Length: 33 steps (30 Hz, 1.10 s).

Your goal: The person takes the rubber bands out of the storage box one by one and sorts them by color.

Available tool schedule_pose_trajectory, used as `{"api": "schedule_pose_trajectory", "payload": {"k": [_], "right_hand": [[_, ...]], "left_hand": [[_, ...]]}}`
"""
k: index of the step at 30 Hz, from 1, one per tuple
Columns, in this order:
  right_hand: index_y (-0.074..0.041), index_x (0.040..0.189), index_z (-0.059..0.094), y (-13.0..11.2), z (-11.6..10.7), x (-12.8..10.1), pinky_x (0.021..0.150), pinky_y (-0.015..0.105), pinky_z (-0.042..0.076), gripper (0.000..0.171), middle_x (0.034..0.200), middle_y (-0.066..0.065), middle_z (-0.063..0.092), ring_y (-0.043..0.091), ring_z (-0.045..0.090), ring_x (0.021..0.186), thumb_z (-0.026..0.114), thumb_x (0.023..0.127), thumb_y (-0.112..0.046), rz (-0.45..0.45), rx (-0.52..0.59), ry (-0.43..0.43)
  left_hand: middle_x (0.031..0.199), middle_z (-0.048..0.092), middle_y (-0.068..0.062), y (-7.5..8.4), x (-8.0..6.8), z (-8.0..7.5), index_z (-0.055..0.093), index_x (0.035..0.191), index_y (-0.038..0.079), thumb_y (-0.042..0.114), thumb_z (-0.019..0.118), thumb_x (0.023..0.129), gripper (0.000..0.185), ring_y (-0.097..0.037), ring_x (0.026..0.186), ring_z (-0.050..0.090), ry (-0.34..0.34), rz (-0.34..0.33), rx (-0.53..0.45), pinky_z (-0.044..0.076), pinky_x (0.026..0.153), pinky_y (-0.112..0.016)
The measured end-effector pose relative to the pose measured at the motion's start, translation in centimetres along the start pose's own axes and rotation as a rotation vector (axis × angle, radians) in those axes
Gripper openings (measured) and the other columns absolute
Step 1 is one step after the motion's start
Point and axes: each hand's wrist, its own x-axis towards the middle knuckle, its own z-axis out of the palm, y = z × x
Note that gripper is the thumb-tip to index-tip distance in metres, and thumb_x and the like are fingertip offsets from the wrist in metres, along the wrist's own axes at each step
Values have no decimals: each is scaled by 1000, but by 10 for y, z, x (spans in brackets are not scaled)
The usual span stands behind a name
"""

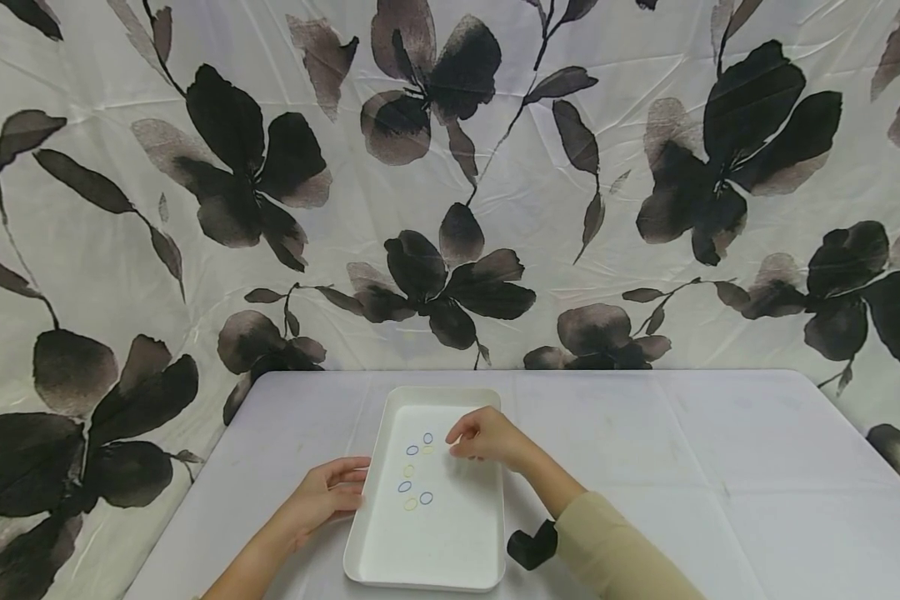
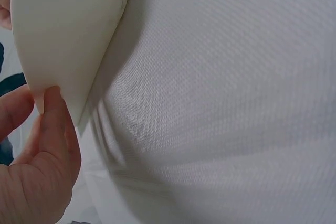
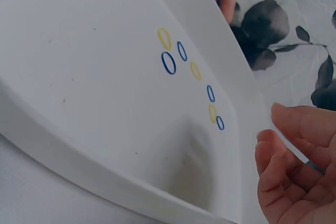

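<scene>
Clearly, the relation to be watched is that between the right hand [image 1: 497,438] and the thin blue rings [image 3: 174,66] and thin yellow rings [image 3: 159,38], which are scattered inside a shallow white rectangular tray [image 1: 425,580]. Four blue and three yellow are counted. From the right hand's fingertips, the farther cluster of two blue and one yellow is found just to the left, near but apart. The loose row is drawn out roughly along the tray's long axis, which is pointed away from the person; the near rings are set nearer the body. Whether the neighbouring rings in each cluster are touching cannot be told.

The right hand is held above the tray, its fingers loosely bent, with a small gap left between thumb and forefinger; nothing is seen in it. By the left hand [image 1: 326,497], the tray's left rim is pinched between thumb and fingers, so the rings are lain nearer to the right hand's fingertips at the far cluster.

The tray is supported on a table covered in white cloth [image 1: 645,458]. No brand, label or writing can be read; only tiny dark specks are shown on the tray floor.
</scene>
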Motion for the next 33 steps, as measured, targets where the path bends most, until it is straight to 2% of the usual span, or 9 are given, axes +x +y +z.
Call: {"api": "schedule_pose_trajectory", "payload": {"k": [4,11,21,28,33], "right_hand": [[0,83,69,0,4,0,47,22,43,9,59,0,54,11,48,51,72,75,-2,-16,-6,-29],[3,86,69,2,13,6,47,20,38,12,57,-1,53,10,47,49,71,75,2,33,-21,-50],[-1,82,69,6,26,6,46,20,40,11,57,-2,54,10,47,48,73,73,1,33,-52,-98],[0,83,68,6,32,7,45,18,36,14,55,-2,50,9,44,47,73,71,5,36,-57,-149],[-3,81,68,7,38,8,45,18,35,15,54,-3,50,9,44,47,74,69,5,34,-78,-185]], "left_hand": [[119,53,-22,-1,1,0,42,131,-10,-12,62,73,62,-25,99,60,3,-6,1,53,79,-37],[119,53,-23,-1,1,0,41,132,-10,-13,62,73,62,-25,100,60,-1,-6,-5,53,80,-37],[117,53,-21,0,0,0,42,131,-10,-14,62,73,61,-24,97,60,11,-7,-5,53,79,-37],[118,53,-22,0,0,1,41,131,-10,-13,62,73,62,-26,99,61,8,-4,-7,54,79,-36],[119,53,-23,1,0,1,41,132,-10,-13,62,73,62,-27,99,61,11,-7,-2,54,79,-37]]}}
